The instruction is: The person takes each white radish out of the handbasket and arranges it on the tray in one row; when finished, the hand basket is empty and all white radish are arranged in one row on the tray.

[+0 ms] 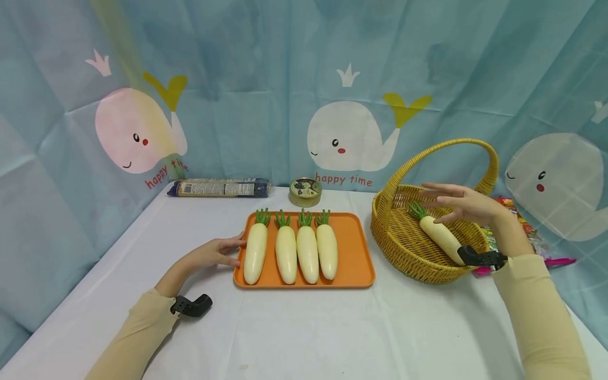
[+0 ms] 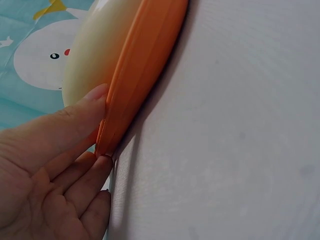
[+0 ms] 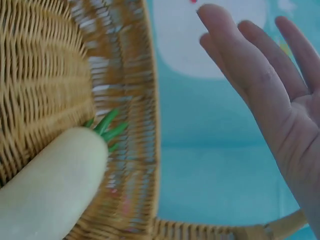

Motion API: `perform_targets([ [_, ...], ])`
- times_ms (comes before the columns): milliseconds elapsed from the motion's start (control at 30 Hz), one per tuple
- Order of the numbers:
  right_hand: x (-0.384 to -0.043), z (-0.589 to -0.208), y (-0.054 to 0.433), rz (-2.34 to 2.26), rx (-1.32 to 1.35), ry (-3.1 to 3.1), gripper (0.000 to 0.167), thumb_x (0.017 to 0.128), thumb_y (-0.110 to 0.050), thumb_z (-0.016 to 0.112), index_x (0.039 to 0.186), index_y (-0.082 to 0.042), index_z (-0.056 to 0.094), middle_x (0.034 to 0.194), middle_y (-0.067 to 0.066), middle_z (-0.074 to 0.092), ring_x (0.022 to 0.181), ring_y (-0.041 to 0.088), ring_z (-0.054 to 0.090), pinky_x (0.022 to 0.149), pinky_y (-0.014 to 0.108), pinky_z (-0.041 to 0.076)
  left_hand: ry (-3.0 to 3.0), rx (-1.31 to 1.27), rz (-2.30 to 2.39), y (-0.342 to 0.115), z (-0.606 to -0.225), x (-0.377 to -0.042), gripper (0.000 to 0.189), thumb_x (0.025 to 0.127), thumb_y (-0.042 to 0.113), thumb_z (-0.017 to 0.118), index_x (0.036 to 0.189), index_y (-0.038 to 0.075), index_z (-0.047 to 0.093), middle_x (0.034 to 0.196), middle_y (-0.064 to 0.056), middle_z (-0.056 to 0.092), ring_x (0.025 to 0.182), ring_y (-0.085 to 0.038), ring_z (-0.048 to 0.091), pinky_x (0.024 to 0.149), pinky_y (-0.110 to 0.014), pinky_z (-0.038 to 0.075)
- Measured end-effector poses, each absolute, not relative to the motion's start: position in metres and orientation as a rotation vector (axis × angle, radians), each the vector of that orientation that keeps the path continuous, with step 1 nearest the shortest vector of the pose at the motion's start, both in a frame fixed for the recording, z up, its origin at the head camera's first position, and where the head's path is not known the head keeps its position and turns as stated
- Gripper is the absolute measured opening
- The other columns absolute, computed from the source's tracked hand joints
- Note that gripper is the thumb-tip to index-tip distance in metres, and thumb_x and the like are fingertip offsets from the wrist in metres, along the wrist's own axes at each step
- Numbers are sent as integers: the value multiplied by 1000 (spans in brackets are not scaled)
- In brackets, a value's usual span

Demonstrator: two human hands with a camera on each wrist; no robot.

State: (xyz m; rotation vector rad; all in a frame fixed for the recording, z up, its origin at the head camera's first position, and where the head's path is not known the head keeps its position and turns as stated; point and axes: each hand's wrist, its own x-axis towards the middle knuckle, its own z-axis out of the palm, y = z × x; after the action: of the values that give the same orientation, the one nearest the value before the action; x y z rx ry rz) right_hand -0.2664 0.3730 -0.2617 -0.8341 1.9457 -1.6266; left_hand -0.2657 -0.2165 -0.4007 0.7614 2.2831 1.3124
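My left hand [image 1: 215, 254] is at the left side of an orange tray [image 1: 355, 248]; in the left wrist view its thumb and fingers pinch the tray's rim [image 2: 131, 75]. Several white radishes [image 1: 286, 253] with green tops lie side by side on the tray, leafy ends toward the back. Over a yellow wicker basket [image 1: 404, 256] on the right hovers my right hand [image 1: 470, 205], fingers spread and holding nothing. Inside the basket a single white radish [image 1: 439, 235] lies slanted, its green top toward the back left. The right wrist view shows this radish [image 3: 60, 180] apart from the hand.
Behind the tray stand a round tin [image 1: 305, 192] and a long packaged bundle [image 1: 219, 188]. The basket's tall handle [image 1: 442, 145] arches above it. Colourful packets [image 1: 518, 216] lie behind the basket's right side. A blue whale-print curtain [image 1: 247, 126] borders the white table.
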Motion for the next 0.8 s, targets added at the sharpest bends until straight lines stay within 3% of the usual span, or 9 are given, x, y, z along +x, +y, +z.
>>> perform_targets([
  [167, -277, -273, 384, -1607, -669, 2172, 45, 98, -8, 32, 143, -15, 26, 132, -6, 39, 118, 10, 41, 82, 46, 44, 2275, 757, 1314, -217, -401, -267, 63, 81, 14, 67, 132, -8, 38, 143, -24, 10, 130, -38, 8, 100, -51, 14],
  [400, -286, -281, 383, -1541, -385, 2461, 55, 95, -21, 46, 143, -8, 22, 144, 13, 22, 127, 34, 22, 83, 47, 43, 2289, 765, 1300, -218, -400, -267, 65, 81, 17, 68, 132, -7, 37, 143, -25, 11, 129, -39, 8, 100, -53, 14],
  [600, -294, -293, 378, -1305, -285, 2655, 65, 91, -30, 54, 142, -4, 23, 141, 25, 19, 120, 42, 30, 82, 50, 42, 2296, 742, 1308, -220, -401, -268, 66, 80, 19, 69, 133, -6, 38, 143, -23, 13, 130, -38, 10, 100, -51, 15],
  [800, -298, -303, 373, -729, -327, 2885, 73, 83, -47, 58, 136, -1, 36, 136, 34, 23, 110, 50, 38, 81, 54, 40, 2290, 734, 1323, -219, -402, -267, 64, 79, 17, 69, 131, -7, 40, 143, -23, 14, 129, -38, 10, 101, -51, 14],
])
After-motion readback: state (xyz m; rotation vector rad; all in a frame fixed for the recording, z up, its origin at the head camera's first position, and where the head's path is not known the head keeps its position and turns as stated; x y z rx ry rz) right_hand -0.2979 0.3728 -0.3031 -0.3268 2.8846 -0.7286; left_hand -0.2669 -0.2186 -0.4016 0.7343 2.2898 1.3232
